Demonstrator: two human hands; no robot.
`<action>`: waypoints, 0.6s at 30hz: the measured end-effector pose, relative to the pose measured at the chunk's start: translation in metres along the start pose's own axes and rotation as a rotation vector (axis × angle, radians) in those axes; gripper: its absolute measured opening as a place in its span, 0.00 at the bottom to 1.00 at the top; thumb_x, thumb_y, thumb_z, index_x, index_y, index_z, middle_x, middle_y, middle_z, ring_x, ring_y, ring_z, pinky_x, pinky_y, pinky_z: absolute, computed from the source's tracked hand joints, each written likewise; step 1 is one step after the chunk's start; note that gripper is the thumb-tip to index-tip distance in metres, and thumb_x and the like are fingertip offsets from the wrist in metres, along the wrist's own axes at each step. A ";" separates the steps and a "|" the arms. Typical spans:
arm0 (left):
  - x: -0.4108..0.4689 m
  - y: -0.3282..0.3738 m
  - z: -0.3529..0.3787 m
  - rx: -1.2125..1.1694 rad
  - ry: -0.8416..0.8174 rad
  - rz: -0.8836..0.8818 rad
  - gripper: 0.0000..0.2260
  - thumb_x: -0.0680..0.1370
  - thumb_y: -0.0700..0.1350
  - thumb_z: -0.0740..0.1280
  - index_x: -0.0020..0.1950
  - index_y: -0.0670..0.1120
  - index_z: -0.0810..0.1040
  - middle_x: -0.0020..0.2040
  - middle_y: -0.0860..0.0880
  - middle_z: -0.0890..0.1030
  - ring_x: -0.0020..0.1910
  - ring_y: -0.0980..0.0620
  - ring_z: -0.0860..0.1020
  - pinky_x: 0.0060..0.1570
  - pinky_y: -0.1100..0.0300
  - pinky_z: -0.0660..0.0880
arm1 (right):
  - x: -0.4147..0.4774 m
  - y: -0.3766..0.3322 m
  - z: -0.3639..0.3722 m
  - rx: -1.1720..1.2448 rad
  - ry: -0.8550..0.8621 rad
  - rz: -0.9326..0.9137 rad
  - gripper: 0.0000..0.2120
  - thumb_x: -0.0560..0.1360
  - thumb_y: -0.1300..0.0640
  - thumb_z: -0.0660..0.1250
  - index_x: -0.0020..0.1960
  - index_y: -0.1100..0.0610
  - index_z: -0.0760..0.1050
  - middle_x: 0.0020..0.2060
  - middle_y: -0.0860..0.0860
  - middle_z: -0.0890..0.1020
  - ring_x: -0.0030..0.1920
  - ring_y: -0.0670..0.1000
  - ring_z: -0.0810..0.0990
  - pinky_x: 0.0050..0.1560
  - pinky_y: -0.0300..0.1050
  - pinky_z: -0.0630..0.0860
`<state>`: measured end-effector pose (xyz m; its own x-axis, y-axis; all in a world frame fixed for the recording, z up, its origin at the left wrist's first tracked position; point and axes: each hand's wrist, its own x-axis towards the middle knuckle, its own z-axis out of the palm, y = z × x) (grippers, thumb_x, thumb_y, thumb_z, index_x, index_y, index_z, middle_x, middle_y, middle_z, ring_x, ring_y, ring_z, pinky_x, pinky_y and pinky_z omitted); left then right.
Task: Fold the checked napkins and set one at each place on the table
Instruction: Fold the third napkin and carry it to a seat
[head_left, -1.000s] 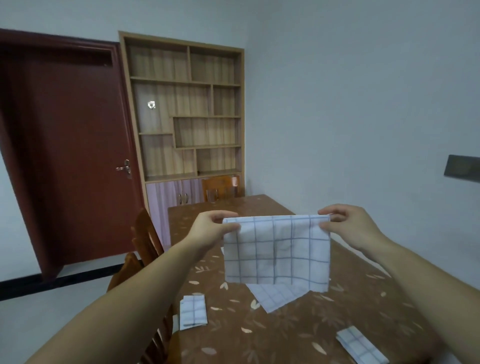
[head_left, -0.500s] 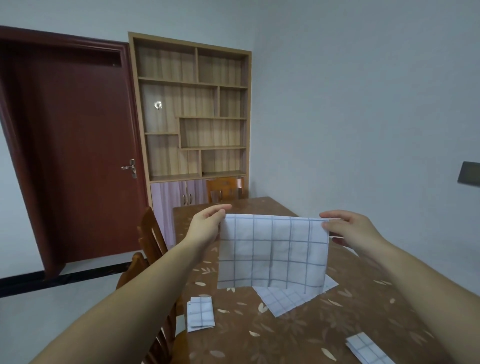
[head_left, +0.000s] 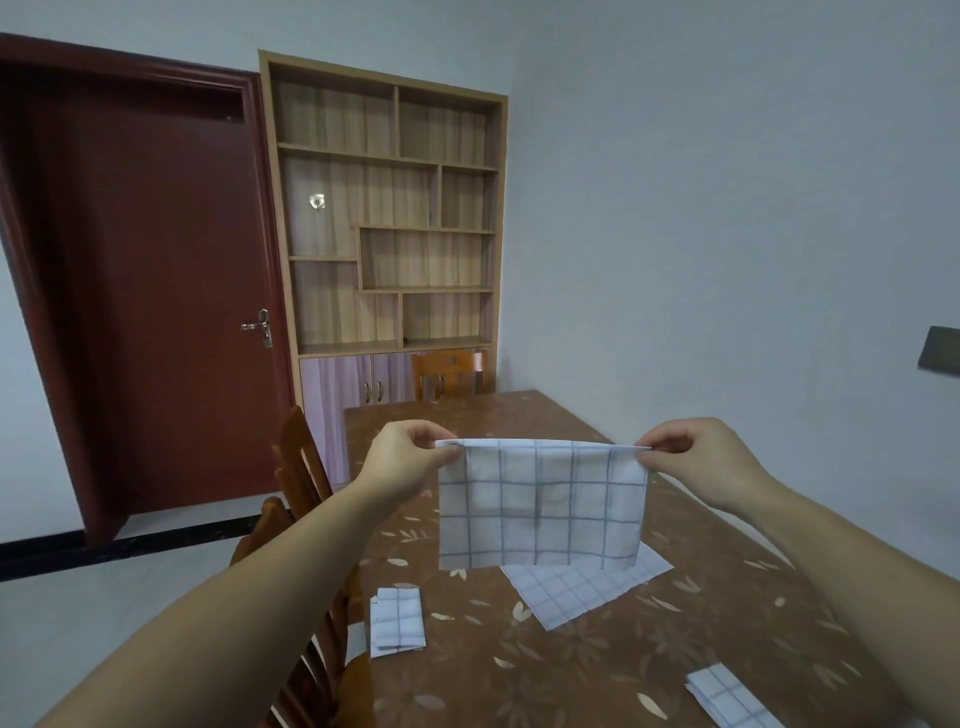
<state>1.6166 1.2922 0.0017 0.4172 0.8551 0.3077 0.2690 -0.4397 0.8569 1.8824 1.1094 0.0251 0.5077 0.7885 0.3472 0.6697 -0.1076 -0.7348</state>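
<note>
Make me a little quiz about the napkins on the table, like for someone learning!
1. True or false: the held napkin is pinched at its top corners by both the left hand and the right hand.
2. How many folded napkins already lie on the table? A) none B) two C) five
3. Fill in: the flat unfolded napkin lies on the table right ____ the held one.

Key:
1. True.
2. B: one folded napkin by the left edge, one folded napkin at the near right.
3. Below.
</note>
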 end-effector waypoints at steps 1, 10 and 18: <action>0.001 0.000 0.000 0.032 -0.012 0.001 0.01 0.76 0.46 0.71 0.46 0.49 0.81 0.46 0.49 0.81 0.44 0.50 0.80 0.35 0.64 0.76 | 0.000 -0.001 0.000 -0.003 0.013 -0.018 0.07 0.71 0.62 0.73 0.38 0.51 0.84 0.37 0.49 0.85 0.40 0.47 0.83 0.40 0.36 0.74; -0.007 0.025 0.048 0.322 -0.557 0.167 0.27 0.68 0.64 0.70 0.61 0.50 0.79 0.58 0.54 0.80 0.55 0.54 0.78 0.58 0.50 0.77 | 0.005 -0.033 0.033 0.061 -0.188 -0.144 0.06 0.76 0.63 0.68 0.42 0.56 0.80 0.34 0.50 0.81 0.38 0.46 0.77 0.44 0.40 0.72; -0.012 0.044 0.061 -0.147 -0.459 0.082 0.09 0.76 0.45 0.71 0.47 0.39 0.85 0.43 0.44 0.84 0.41 0.52 0.80 0.47 0.53 0.77 | -0.001 -0.031 0.017 0.077 -0.337 -0.034 0.12 0.73 0.47 0.72 0.47 0.56 0.83 0.43 0.52 0.86 0.42 0.48 0.83 0.48 0.45 0.77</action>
<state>1.6761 1.2455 0.0104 0.7806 0.5950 0.1914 0.1070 -0.4289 0.8970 1.8517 1.1219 0.0375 0.2697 0.9479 0.1696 0.6334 -0.0420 -0.7727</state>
